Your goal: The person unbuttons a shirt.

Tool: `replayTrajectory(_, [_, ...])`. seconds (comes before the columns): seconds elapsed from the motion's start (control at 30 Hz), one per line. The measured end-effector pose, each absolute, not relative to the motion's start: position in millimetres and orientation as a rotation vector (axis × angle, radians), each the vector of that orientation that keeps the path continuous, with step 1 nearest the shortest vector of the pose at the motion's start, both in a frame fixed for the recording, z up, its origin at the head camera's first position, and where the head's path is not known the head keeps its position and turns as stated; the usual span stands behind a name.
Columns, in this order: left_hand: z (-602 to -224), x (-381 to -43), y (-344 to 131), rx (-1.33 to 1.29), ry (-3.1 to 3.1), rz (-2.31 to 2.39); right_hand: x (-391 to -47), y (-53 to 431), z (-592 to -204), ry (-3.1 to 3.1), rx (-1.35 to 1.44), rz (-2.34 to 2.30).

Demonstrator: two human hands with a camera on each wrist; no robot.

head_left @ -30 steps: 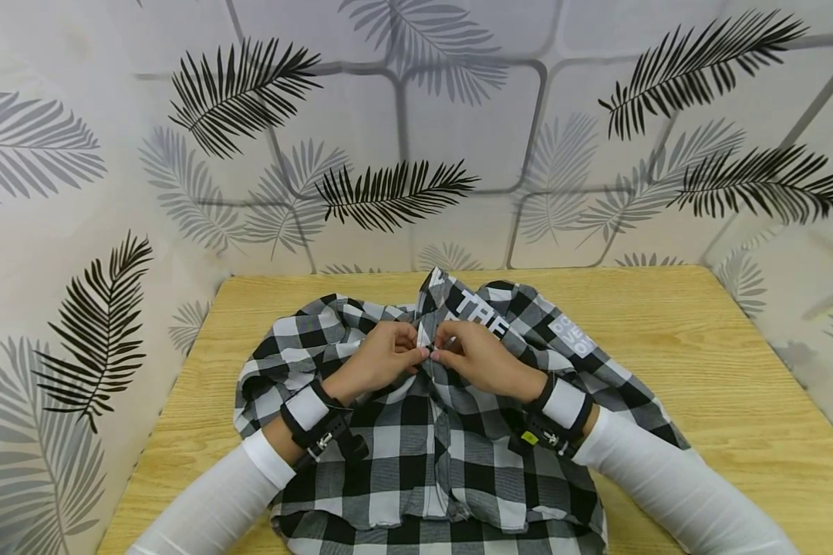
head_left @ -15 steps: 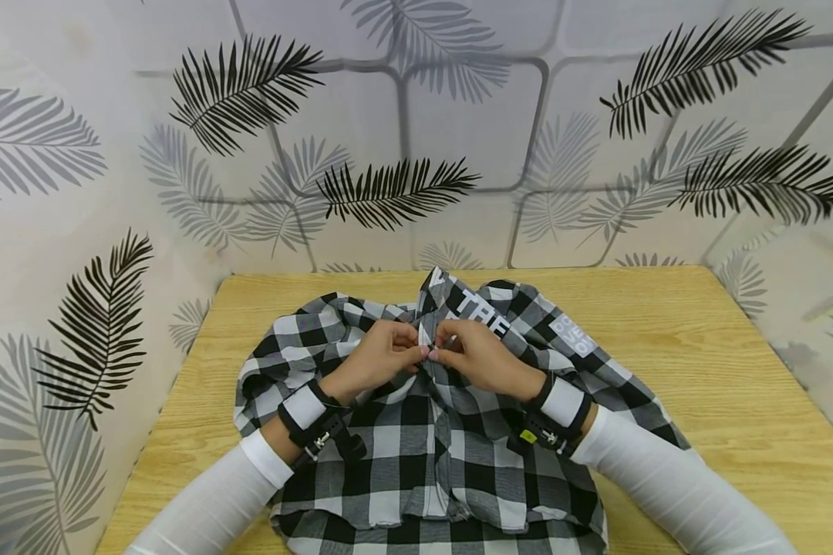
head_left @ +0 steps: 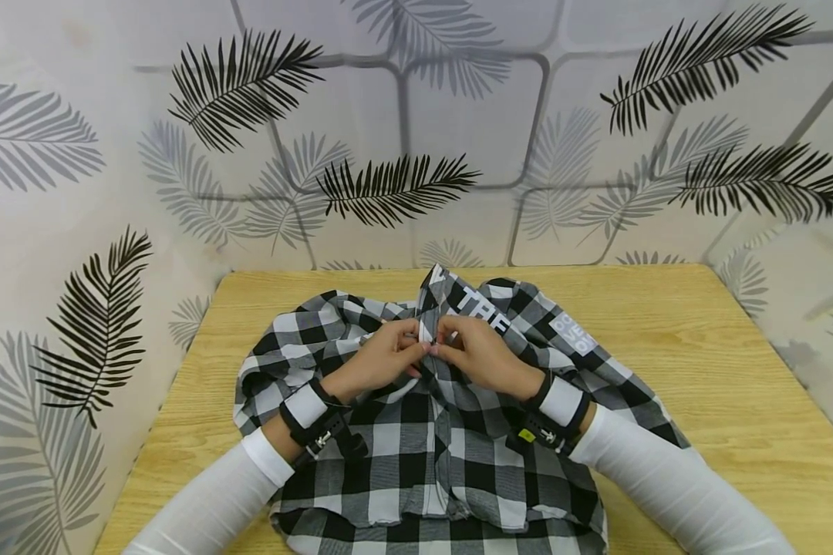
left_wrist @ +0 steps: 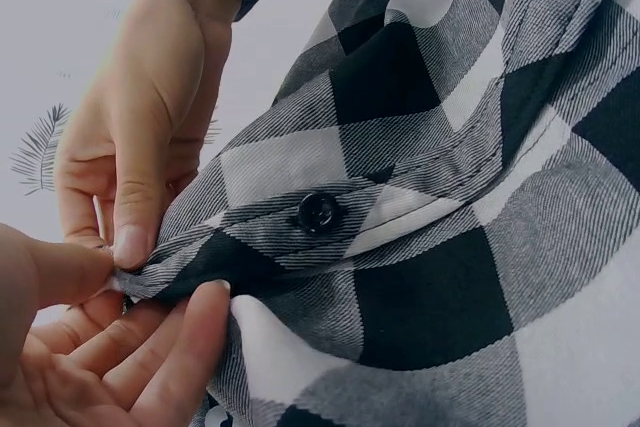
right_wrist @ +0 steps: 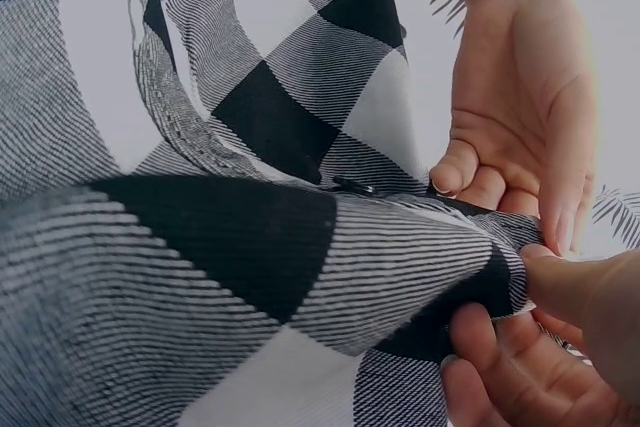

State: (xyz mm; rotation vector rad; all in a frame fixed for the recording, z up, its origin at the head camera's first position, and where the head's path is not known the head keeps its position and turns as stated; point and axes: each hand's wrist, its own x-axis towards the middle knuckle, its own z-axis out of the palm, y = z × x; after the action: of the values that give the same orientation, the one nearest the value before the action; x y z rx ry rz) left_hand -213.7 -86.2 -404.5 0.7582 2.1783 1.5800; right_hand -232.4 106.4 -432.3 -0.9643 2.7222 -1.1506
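Observation:
A black, white and grey checked shirt (head_left: 396,447) lies front up with its collar end away from me. My left hand (head_left: 382,356) pinches the front placket just below the collar. From the other side my right hand (head_left: 482,356) pinches the same spot, and the thumb tips of both hands meet there. In the left wrist view a dark button (left_wrist: 318,213) sits on the placket, a little way below the pinched cloth. The right wrist view shows folded cloth (right_wrist: 420,297) between the fingers. Whatever lies inside the pinch is hidden by the fingertips.
The shirt rests on a wooden table (head_left: 722,347). White lettering (head_left: 482,310) marks the cloth by the collar, and a printed sleeve (head_left: 618,378) stretches to the right. Behind the table hangs a pale leaf-patterned backdrop (head_left: 458,131).

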Motion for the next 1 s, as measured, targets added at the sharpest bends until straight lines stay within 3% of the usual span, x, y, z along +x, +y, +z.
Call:
replayTrajectory(0.43, [-417.5,-226.5,-86.5,0.827,2.108,1.486,-238.3,111.0,-425.3,2.824,-0.908,-1.179])
replayTrajectory(1.0, [-433.2,-228.5,-82.8,0.861,2.514,1.173,-236.3,117.7,-412.7,2.762,-0.857,-1.394])
